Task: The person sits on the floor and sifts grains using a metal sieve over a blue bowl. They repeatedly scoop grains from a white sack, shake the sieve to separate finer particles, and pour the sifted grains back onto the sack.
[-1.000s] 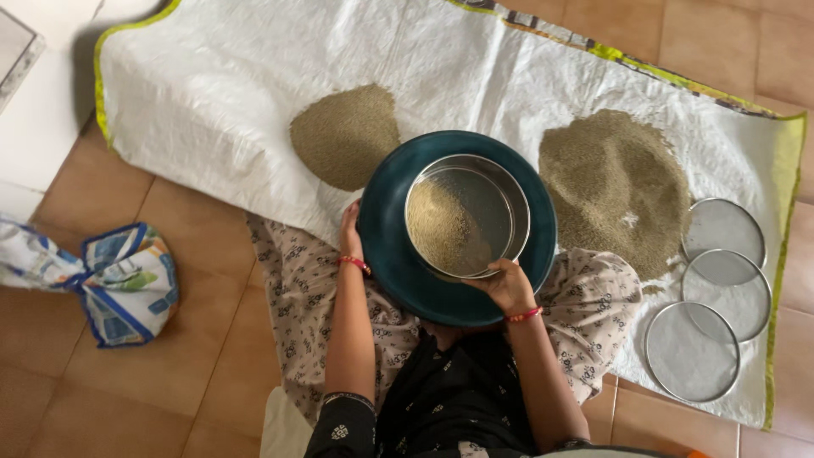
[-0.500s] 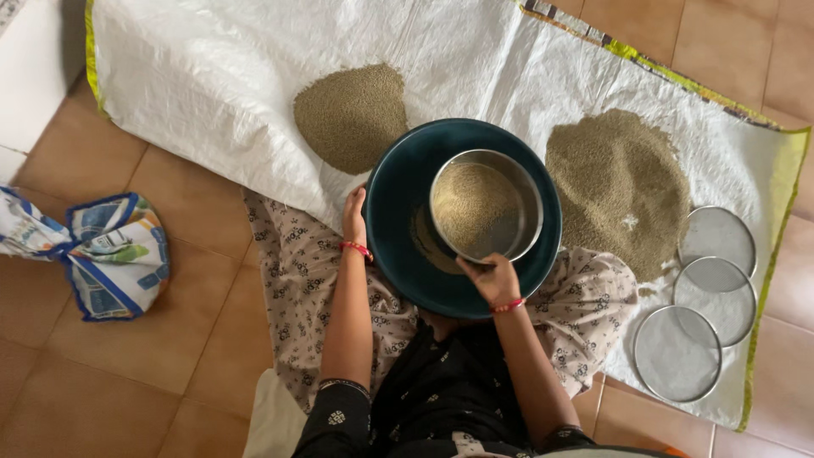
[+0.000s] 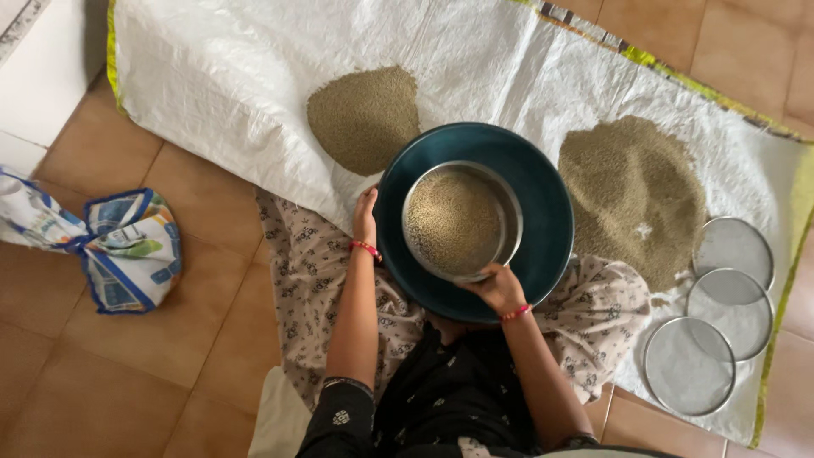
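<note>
Right hand: I see the right hand (image 3: 500, 288) grasping the near rim of the round steel sieve (image 3: 462, 221), fingers curled on its edge.
Left hand: the left hand (image 3: 366, 212) is pressed on the left rim of the dark teal basin (image 3: 543, 203), and it seems to grip it.
Sieve: it sits inside the basin, just ahead of my right hand, filled with small greenish-brown grain.
Grain heaps: 1 heap (image 3: 365, 116) lies ahead of the left hand, 1 bigger heap (image 3: 632, 191) right of the basin, both on the white woven sheet (image 3: 237, 76).
Spare sieves: 3 mesh discs (image 3: 689, 365) lie well right of the right hand.
Bag: a tied printed bag (image 3: 127, 246) rests on the tiled floor, far left of the left hand.
</note>
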